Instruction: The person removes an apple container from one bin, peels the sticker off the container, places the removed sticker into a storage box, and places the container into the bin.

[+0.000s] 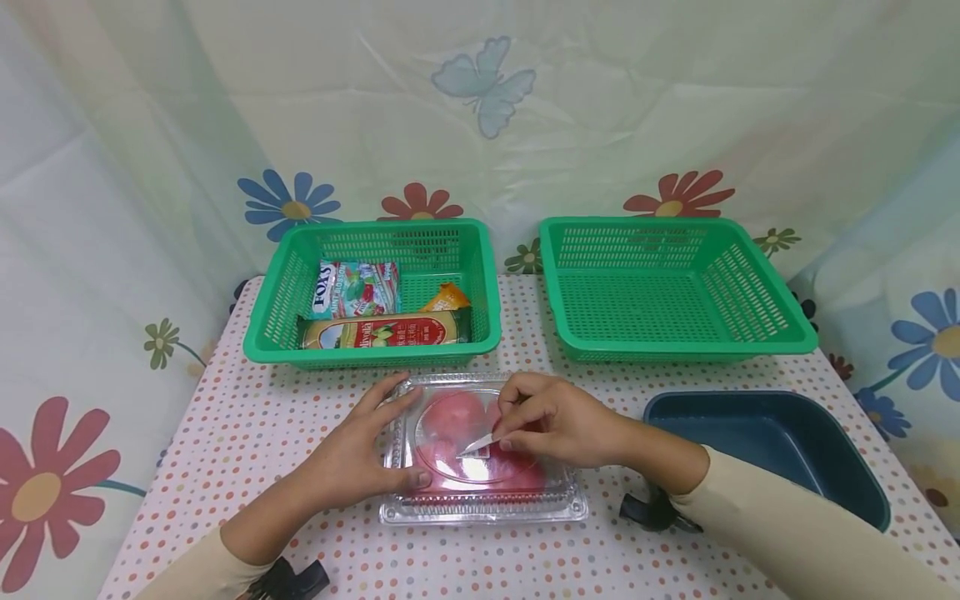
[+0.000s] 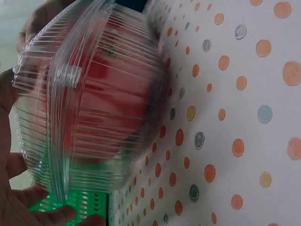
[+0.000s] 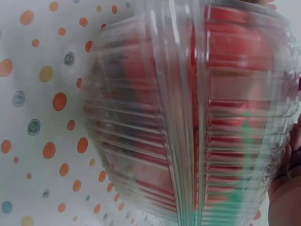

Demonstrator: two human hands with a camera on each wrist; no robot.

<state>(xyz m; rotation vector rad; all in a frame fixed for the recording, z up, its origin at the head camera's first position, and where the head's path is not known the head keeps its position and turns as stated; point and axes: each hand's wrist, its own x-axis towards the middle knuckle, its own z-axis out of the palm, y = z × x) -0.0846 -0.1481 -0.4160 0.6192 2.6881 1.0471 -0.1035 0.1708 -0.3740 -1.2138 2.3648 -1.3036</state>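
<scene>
A clear plastic clamshell box (image 1: pixel 405 483) holds several red round fruits (image 1: pixel 454 417), seen through its ribbed walls in both wrist views. Along the box's left side lies my left hand (image 1: pixel 356 462), fingers spread on the rim and thumb resting on the lid near the front. Over the middle of the lid, my right hand (image 1: pixel 558 425) pinches a small white sticker (image 1: pixel 480 443) between thumb and fingers. One end of the sticker is lifted, while the rest appears to lie on the lid. In the left wrist view, the box's side wall (image 2: pixel 113 99) partly hides the right hand.
Behind the box on the left, a green basket (image 1: pixel 367 357) contains a candy bag (image 1: pixel 356 289), a pasta pack (image 1: pixel 386 332) and an orange packet (image 1: pixel 447 297). Another green basket (image 1: pixel 675 343) stands at back right. A dark blue tub (image 1: pixel 757 417) sits beside my right forearm.
</scene>
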